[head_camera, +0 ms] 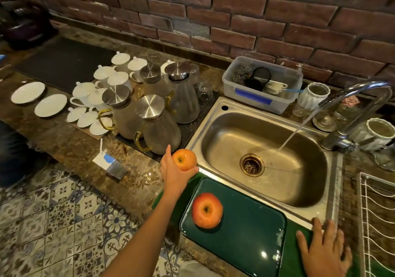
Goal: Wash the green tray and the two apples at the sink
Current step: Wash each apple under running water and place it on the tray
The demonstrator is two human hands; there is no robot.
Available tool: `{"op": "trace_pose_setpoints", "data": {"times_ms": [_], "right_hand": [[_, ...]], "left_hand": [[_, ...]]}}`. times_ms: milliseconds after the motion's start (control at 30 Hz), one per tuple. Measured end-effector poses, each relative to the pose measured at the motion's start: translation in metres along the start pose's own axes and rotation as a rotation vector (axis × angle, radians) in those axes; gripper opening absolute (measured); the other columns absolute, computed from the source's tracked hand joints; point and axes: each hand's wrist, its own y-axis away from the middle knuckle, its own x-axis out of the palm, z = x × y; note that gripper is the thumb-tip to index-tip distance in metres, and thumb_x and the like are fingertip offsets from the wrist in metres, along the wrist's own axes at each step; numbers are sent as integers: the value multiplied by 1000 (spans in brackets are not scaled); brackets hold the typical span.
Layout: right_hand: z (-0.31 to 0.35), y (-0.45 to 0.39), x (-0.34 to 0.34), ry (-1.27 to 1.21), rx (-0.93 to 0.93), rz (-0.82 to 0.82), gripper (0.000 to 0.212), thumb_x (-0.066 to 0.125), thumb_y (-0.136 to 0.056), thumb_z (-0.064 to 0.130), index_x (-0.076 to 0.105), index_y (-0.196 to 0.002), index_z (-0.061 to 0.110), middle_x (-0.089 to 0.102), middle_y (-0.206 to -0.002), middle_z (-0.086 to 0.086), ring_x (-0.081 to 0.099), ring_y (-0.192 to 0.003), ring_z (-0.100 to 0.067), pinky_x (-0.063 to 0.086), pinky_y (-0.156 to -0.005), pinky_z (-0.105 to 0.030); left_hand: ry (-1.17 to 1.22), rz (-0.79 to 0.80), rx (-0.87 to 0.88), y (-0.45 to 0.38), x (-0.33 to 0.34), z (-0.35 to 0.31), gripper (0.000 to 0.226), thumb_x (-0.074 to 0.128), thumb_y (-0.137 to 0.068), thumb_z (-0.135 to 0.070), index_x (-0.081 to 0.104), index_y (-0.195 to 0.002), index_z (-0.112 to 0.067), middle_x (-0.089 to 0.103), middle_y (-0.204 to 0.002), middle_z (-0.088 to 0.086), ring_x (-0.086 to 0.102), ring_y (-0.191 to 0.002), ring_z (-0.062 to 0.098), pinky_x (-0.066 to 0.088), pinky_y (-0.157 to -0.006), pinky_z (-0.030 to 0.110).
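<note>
The green tray lies flat at the near edge of the steel sink, partly over the counter's front. One orange-red apple rests on the tray's left half. My left hand holds a second apple just left of the sink's front-left corner, above the counter. My right hand lies flat, fingers spread, on the tray's right end beside the sink rim. Water runs from the chrome tap into the basin near the drain.
Several glass jugs with steel lids and white cups crowd the counter left of the sink. A plastic tub sits behind it. A white wire rack stands at the right. A small carton lies near the counter's front edge.
</note>
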Motion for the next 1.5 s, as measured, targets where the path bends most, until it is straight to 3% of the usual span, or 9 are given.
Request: {"op": "trace_pose_setpoints", "data": {"times_ms": [467, 600, 700, 933, 1000, 1133, 1233, 1333, 1500], "right_hand": [[-2, 3, -3, 200, 31, 7, 79, 10, -89, 77, 3, -158, 38, -9, -168, -3, 3, -155, -26, 11, -125, -46], [-5, -1, 0, 77, 11, -78, 109, -8, -80, 80, 60, -137, 17, 44, -152, -22, 46, -133, -49, 28, -110, -62], [-17, -6, 17, 24, -38, -158, 102, 4, -87, 77, 71, -120, 7, 60, -132, -31, 59, -113, -57, 37, -96, -68], [-29, -20, 34, -48, -102, -287, 77, 13, -87, 74, 41, -138, 23, 21, -160, -10, 25, -149, -36, 18, -116, -57], [-30, -23, 39, -83, -85, -281, 75, 19, -86, 72, 54, -129, 23, 42, -152, -15, 35, -142, -38, 26, -110, -63], [-6, -29, 12, -302, 26, -150, 65, 43, -78, 58, 79, -101, 8, 67, -122, -24, 55, -114, -40, 38, -98, -63], [24, -55, -27, -535, -76, -271, 43, 62, -87, 32, 67, -125, 12, 60, -136, -18, 57, -122, -38, 44, -99, -60], [60, -88, -78, -1074, -83, -115, 52, 55, -99, 33, 40, -148, 32, 46, -147, 6, 50, -126, -7, 42, -101, -32], [114, -138, -133, -1446, -131, 9, 47, 52, -98, 46, 42, -144, 40, 50, -133, 11, 57, -113, -7, 55, -83, -26]], "left_hand": [[-6, -1, 40, -19, 38, -24, 105, 95, -54, -27, 40, -143, -24, 45, -135, 5, 44, -127, 28, 39, -105, 44], [37, 138, 170, -23, 77, -76, 100, 94, -57, -28, 40, -141, -30, 42, -129, -7, 47, -123, 22, 41, -100, 37], [67, 262, 201, -22, 110, -113, 100, 92, -59, -30, 35, -141, -38, 41, -132, -8, 46, -122, 18, 46, -101, 42], [86, 478, 279, -9, 196, -180, 101, 92, -60, -30, 34, -142, -38, 40, -135, -10, 45, -123, 13, 47, -102, 36], [122, 520, 268, -4, 213, -190, 97, 93, -57, -30, 39, -137, -38, 43, -134, -7, 49, -122, 15, 52, -100, 40], [168, 579, 204, 1, 230, -202, 95, 93, -54, -29, 41, -133, -41, 46, -131, -6, 52, -118, 15, 56, -96, 41], [239, 632, 148, 4, 230, -206, 85, 92, -55, -30, 45, -123, -48, 50, -126, -9, 54, -113, 13, 59, -84, 33], [393, 738, 40, 6, 225, -207, 78, 89, -60, -32, 47, -122, -52, 49, -130, -8, 56, -113, 18, 59, -69, 22], [524, 781, -90, 21, 227, -203, 84, 74, -65, -72, 46, -136, -37, 53, -134, 0, 63, -116, 28, 61, -83, 49]]}}
